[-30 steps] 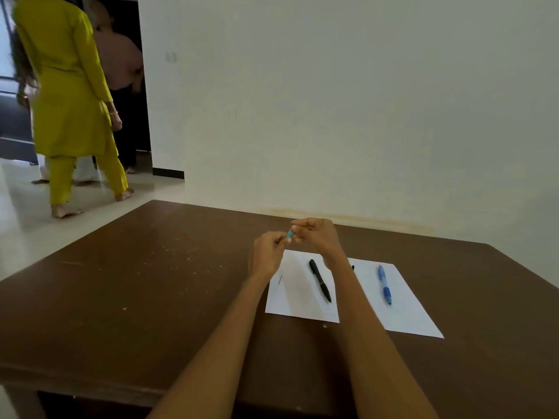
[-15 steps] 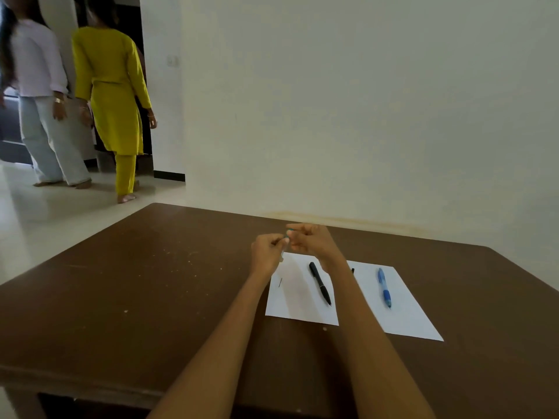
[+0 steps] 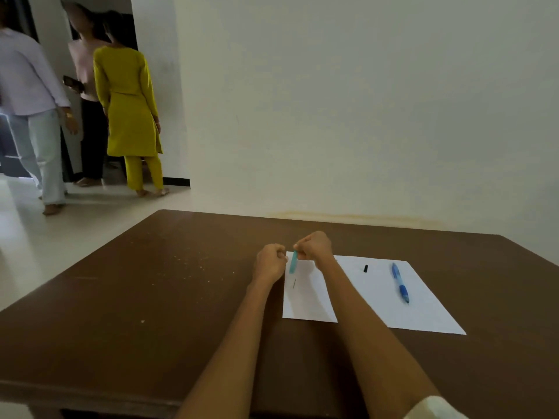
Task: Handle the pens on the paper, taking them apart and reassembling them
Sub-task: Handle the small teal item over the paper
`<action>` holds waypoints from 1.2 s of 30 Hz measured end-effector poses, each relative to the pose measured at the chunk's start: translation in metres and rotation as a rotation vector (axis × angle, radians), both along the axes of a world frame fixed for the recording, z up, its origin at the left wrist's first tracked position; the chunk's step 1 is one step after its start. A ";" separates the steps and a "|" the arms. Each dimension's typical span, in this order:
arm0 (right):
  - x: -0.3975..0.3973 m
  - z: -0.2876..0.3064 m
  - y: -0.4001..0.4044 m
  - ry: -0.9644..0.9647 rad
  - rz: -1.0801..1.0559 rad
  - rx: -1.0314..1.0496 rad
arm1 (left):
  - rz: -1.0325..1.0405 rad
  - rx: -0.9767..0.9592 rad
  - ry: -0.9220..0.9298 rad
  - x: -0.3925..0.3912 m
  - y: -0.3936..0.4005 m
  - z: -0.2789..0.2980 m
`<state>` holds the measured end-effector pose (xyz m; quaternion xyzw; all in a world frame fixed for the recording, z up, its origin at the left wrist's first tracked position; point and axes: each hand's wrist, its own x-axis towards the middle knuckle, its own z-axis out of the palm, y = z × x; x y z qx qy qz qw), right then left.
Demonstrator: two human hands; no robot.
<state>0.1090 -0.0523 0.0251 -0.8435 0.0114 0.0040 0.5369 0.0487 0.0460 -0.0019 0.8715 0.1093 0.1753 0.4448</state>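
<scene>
The teal pen part point(image 3: 292, 262) hangs from the right hand point(image 3: 314, 246), pinched at its top end between fingertips, just above the far left corner of the paper point(image 3: 429, 316). It looks like a thin plastic barrel: light, stiff, smooth enough to slip, so a pinch near the end, as here, should do, with care not to bend it.

The left hand point(image 3: 270, 261) sits just left of the part, fingers curled into a fist; whether it holds some small piece I cannot tell.

On the paper, below the part, lies a thin dark sliver point(image 3: 294, 283), perhaps a refill or spring, easily lost. Farther right on the paper lie a small black cap point(image 3: 365, 268) and, near the right edge, a whole blue pen point(image 3: 400, 282). The paper rests on a brown table point(image 3: 151, 297).
</scene>
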 end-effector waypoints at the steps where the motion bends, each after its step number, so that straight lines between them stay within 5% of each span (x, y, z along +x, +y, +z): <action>1: 0.001 0.000 0.003 0.009 0.009 -0.023 | -0.032 -0.003 0.011 -0.001 0.000 0.001; 8: 0.000 -0.005 0.011 -0.031 0.028 -0.225 | -0.265 -0.164 0.110 -0.008 0.023 0.001; 19: -0.027 0.004 -0.005 -0.241 0.077 -0.300 | -0.520 0.154 0.324 -0.015 0.037 0.009; 25: -0.054 0.025 -0.020 -0.017 0.240 -0.402 | -0.500 0.243 0.315 -0.028 0.027 0.015; 36: -0.058 0.026 -0.022 0.067 0.255 -0.428 | -0.444 0.361 0.359 -0.021 0.017 0.014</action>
